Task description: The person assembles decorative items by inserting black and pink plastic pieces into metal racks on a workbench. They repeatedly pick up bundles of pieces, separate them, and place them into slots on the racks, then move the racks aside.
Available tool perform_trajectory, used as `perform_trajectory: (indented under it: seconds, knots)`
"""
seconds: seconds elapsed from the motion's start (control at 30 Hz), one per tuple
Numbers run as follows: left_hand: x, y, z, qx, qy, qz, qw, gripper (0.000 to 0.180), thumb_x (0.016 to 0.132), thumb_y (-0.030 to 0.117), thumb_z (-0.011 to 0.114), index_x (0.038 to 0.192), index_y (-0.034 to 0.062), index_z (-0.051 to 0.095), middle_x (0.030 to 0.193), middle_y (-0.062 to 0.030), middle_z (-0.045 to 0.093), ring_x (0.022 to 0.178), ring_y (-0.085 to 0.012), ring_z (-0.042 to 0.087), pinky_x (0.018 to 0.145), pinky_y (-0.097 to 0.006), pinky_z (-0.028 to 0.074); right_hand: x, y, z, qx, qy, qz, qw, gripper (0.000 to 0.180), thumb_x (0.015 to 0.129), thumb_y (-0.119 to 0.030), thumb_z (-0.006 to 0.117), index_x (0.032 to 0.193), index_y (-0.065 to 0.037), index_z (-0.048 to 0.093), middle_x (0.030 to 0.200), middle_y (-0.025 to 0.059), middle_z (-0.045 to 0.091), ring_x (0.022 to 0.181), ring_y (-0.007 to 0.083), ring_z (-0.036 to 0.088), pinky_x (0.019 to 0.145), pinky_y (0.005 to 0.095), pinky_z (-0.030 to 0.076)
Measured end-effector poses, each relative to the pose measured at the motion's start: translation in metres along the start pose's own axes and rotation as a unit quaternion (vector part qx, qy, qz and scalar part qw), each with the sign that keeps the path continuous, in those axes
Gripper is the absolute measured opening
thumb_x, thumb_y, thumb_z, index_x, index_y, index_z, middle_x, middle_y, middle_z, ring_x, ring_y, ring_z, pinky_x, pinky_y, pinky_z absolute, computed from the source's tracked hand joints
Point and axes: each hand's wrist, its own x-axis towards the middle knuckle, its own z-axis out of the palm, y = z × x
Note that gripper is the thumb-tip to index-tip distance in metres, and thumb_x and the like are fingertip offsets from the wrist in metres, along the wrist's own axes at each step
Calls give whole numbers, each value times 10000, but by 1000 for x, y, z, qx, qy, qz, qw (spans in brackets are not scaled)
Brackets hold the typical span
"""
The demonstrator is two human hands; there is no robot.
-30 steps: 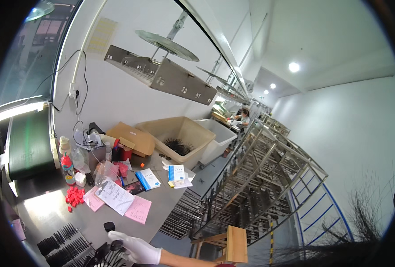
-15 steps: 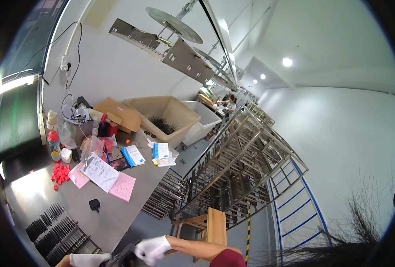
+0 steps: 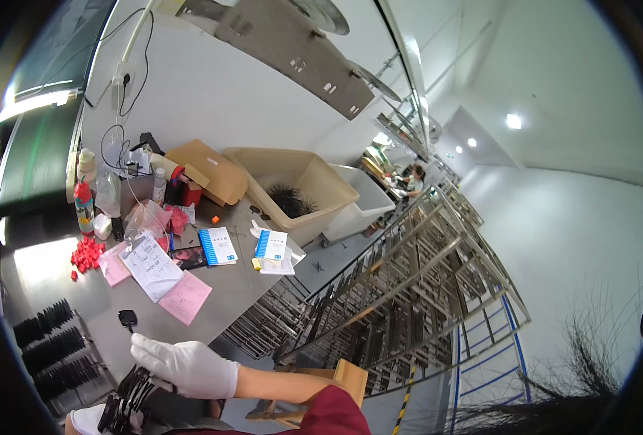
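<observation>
On the counter (image 3: 104,301) stand rows of slim black pieces (image 3: 53,349); lower right of the rows, the gloved right hand (image 3: 184,366) has just come up, fingers straight and pressed together by a bundle of slim black pieces (image 3: 127,397), pinch can't be told. Left hand (image 3: 86,420), below the rows, partly hidden, wraps the bundle, so probably bears it. Bundle slants from left hand up toward right; right of the rows, a black paddle-shaped piece (image 3: 127,317) points its stem at the right hand.
</observation>
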Motion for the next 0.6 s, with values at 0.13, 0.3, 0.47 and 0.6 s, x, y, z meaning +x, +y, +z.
perform_trajectory:
  seconds: [0.13, 0.3, 0.47, 0.6]
  knots:
    - [76, 26, 9, 71, -20, 51, 996, 675, 802, 82, 917, 1395, 67, 593, 1156, -25, 664, 972, -161, 620, 832, -322, 550, -23, 30, -9, 0, 105, -39, 994, 672, 883, -96, 667, 1507, 75, 485, 1501, 236, 526, 1168, 315, 684, 766, 382, 582]
    - [138, 55, 22, 157, 6, 78, 985, 685, 803, 80, 917, 1405, 73, 590, 1198, -39, 655, 1013, -153, 611, 828, -317, 548, -53, 65, -10, -13, -32, 101, 994, 380, 894, -83, 614, 1250, 48, 590, 1017, 158, 607, 761, 281, 669, 617, 414, 531]
    - [101, 55, -8, 227, 78, 49, 969, 695, 803, 79, 917, 1415, 80, 586, 1240, -54, 647, 1055, -146, 601, 824, -311, 545, -140, 110, 30, 297, -355, 80, 883, 121, 725, -94, 712, 813, -21, 750, 785, 181, 732, 741, 351, 738, 670, 460, 582]
    - [68, 48, -19, -110, 133, -145, 974, 703, 785, 18, 913, 1396, 99, 574, 1314, -43, 589, 1099, -141, 558, 866, -309, 523, -199, 134, 33, 397, -164, 299, 852, 156, 834, -131, 743, 935, -13, 729, 773, 126, 702, 692, 253, 686, 686, 395, 558]
